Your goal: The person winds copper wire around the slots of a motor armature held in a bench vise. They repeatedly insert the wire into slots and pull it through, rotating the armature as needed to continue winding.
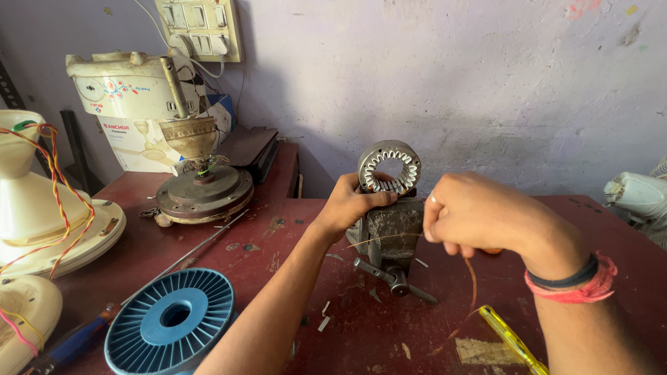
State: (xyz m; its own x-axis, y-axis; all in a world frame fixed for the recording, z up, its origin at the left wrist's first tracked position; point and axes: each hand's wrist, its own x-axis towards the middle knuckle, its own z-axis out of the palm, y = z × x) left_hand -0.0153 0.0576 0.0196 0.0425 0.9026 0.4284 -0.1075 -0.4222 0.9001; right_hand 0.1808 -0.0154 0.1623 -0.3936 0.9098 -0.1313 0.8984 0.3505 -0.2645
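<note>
Stator ring (390,167), grey metal w/ white slot liners, sits upright on top of small bench vise (389,239) at centre of dark red worktop (292,229). Left hand (351,201) wraps ring's lower left edge, thumb across front, grip closed on it. Right hand (472,215) just right of vise, fist curled, grip pinched narrow on thin copper wire (472,278); wire runs left across vise face toward ring and also trails down from hand to worktop near yellow-handled screwdriver (511,337). Red thread + dark band on right wrist. Vise handle bar sticks out near side, low.

Near left: blue plastic spool (170,319), lying flat, partly cut by frame edge. Long thin metal rod (187,257) lies diagonal between spool and fan motor (201,191), which is brown, round, w/ cone cap, far left on worktop. Blue-handled tool (69,344) at near left corner. Cream fan housings (35,208) at left edge w/ red/yellow wires looped over. Behind motor: cardboard box + cream appliance body against wall; switchboard (201,28) on wall above. Black flat box far, beside motor. White fan part (636,194) at right edge. Small white scraps scattered on worktop near vise.
</note>
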